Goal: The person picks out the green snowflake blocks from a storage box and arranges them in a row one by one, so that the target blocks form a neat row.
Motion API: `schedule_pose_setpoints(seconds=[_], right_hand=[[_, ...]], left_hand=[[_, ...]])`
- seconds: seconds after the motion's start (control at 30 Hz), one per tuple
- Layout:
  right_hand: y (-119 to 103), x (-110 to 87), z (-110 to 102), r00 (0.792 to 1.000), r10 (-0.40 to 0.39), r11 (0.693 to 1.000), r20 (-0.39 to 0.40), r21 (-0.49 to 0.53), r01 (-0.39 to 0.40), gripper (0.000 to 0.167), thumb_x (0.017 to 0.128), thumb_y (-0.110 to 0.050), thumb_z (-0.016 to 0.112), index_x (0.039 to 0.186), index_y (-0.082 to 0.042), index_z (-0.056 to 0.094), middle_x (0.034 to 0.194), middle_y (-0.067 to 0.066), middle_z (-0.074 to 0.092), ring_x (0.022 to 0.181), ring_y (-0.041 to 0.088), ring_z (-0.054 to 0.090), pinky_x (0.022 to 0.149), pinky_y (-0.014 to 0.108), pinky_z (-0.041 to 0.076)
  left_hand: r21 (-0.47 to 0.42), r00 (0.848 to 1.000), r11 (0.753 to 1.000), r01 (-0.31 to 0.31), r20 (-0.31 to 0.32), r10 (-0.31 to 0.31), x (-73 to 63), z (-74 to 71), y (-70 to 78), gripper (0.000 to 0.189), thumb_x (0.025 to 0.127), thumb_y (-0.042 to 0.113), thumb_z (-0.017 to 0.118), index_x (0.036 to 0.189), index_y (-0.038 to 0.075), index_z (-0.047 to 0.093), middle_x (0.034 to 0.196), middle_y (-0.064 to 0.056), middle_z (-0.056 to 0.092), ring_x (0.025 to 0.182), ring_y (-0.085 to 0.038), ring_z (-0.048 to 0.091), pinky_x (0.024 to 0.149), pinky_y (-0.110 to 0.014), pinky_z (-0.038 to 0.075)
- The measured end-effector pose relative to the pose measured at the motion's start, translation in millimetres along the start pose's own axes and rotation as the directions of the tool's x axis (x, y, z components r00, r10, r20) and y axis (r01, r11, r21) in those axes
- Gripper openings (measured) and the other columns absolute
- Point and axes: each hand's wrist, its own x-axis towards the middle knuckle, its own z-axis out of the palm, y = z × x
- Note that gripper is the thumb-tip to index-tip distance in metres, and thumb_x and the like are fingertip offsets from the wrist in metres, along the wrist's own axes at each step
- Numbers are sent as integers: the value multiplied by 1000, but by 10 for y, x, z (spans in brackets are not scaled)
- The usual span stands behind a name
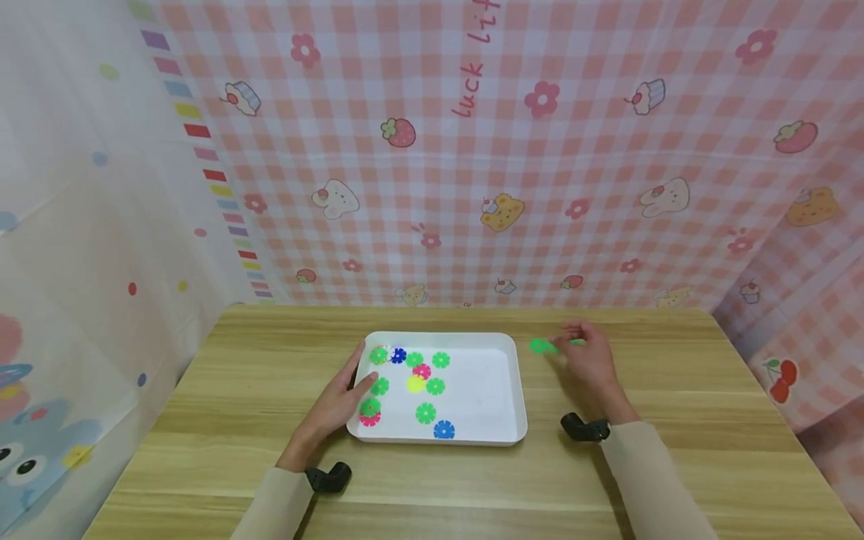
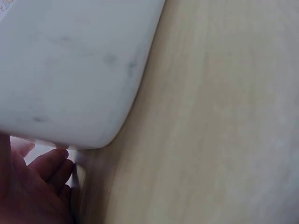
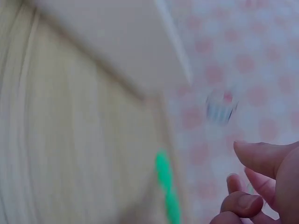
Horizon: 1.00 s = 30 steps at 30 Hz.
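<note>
My left hand [image 1: 347, 394] grips the left side of a white tray [image 1: 486, 386], thumb over the rim and fingers along the outside. In the left wrist view the tray's outer wall [image 2: 79, 79] covers part of the fingers [image 2: 49, 163]. Colored notched plastic discs [image 1: 426, 413] lie inside the tray: several green, plus blue, pink and yellow. My right hand [image 1: 590, 360] is over the table right of the tray, beside green discs [image 1: 540, 345]. Its thumb [image 3: 261, 156] stands apart from the loosely bent fingers, with no clear hold visible. Part of the green lies behind this hand.
The wooden table [image 1: 459, 487] ends at a pink checked curtain [image 1: 432, 165] behind the tray. A pale dotted curtain [image 1: 135, 225] hangs on the left. Black wrist devices [image 1: 329, 478] are worn on both wrists.
</note>
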Motion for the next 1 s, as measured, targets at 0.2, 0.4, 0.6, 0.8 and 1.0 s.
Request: schedule_pose_setpoints(seconds=[0.2,0.4,0.6,0.8,1.0], right_hand=[[-377,-157,278,996,-51,998,69,39,48,26,93,-11,68,115,2,62,97,9,63,77,11,58,64,21,46],[-659,-334,589,983,-81,997,167,9,81,28,91,-22,73,111,-4,65,96,7,63,80,18,53,66,27,44],[-745,-494,909,945,-127,990,300,-21,140,25,88,-19,76,107,-5,67,87,2,65,88,23,56,74,29,47],[-720,-640,1191,875,-157,977,459,-57,205,20,87,-18,77,103,-8,70,81,-3,64,84,18,57,72,30,47],[-646,-732,1375,827,-165,973,537,-49,226,18,87,-18,76,100,-9,70,80,-1,64,78,15,55,70,30,46]], left_hand=[[-8,1000,1000,-9,-2,8,7,6,-18,69,105,36,47,161,29,7,167,-1,7,153,-24,3,124,-49,6],[-19,1000,1000,-15,-7,15,17,8,2,68,106,33,47,161,28,8,167,-1,6,153,-25,3,123,-50,6],[-26,1000,1000,-4,-4,4,25,11,-3,68,105,33,47,160,30,8,167,0,7,153,-23,3,124,-49,7],[-21,1000,1000,11,1,-11,6,0,20,69,105,35,47,160,30,5,168,-1,5,153,-25,2,123,-50,6],[-22,1000,999,24,10,-24,-70,-21,146,69,106,32,47,161,25,6,168,-3,5,153,-27,2,123,-51,6]])
